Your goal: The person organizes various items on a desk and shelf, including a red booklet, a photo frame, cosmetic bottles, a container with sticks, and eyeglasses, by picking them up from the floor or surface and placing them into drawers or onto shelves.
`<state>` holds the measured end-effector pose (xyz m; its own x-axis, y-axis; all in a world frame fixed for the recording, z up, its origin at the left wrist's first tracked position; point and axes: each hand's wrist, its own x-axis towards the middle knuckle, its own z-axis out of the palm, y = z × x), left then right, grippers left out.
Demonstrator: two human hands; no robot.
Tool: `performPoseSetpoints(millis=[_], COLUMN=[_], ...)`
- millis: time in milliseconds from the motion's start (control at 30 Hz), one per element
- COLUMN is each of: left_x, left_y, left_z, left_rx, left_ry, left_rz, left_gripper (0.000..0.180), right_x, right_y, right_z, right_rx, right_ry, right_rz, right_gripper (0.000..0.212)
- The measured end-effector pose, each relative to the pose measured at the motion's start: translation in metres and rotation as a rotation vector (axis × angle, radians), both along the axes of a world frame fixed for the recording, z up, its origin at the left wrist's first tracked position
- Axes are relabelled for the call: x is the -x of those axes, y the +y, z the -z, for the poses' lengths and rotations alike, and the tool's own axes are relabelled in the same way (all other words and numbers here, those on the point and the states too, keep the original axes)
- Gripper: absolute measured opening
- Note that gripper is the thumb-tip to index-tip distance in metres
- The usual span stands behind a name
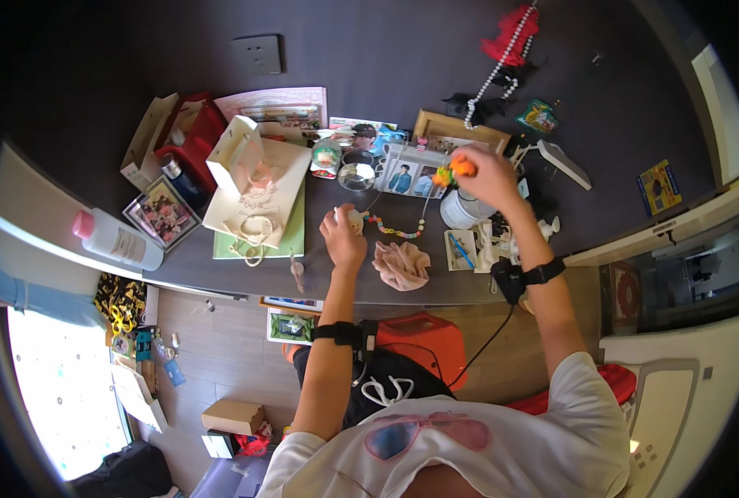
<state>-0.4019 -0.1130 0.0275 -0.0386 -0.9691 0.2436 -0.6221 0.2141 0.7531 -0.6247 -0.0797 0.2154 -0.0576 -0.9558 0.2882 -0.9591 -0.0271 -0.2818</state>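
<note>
Shirt: white short-sleeved T-shirt (502, 448) with a pink sunglasses-shaped print (426, 433) on the chest.
Shorts: dark shorts with a white drawstring (386, 388) looped at the waist.
Left wrist: black band (340, 333) carrying a small black box on its side.
Right wrist: black band (545, 271) with a bulkier black box (507, 280); a thin black cable (490, 336) runs down from it toward the lap.
Forearms: bare, no sleeves below the elbow.

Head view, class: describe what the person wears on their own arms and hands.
Both forearms are bare below short white sleeves. The left hand and right hand wear no gloves. Each wrist has a black strap with a small black box; a thin black cable hangs from the right one.
</note>
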Motion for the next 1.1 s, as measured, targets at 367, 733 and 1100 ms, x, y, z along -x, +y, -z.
performPoseSetpoints(millis=[367, 733, 1100], left_x=[-0.004, -0.008, -0.010], left_y=[0.003, 0.002, 0.002], left_z=[0.000, -0.003, -0.005], left_rx=[-0.065, -0.020, -0.077], left_ry=[-0.008, -0.086, -0.086], left_rz=[0.078, 0.097, 0.119], left_gripper=[0.057, 0.060, 0.060], right_x=[0.073, 0.000, -0.004], right_y=[-0.029, 0.049, 0.003], right_z=[-0.003, 0.080, 0.145], right_rx=[-0.019, 0.039, -0.017], right_ry=[0.137, 0.227, 0.555], right_rz=[0.060, -0.239, 0.014], right_gripper=[0.027, 0.023, 0.013])
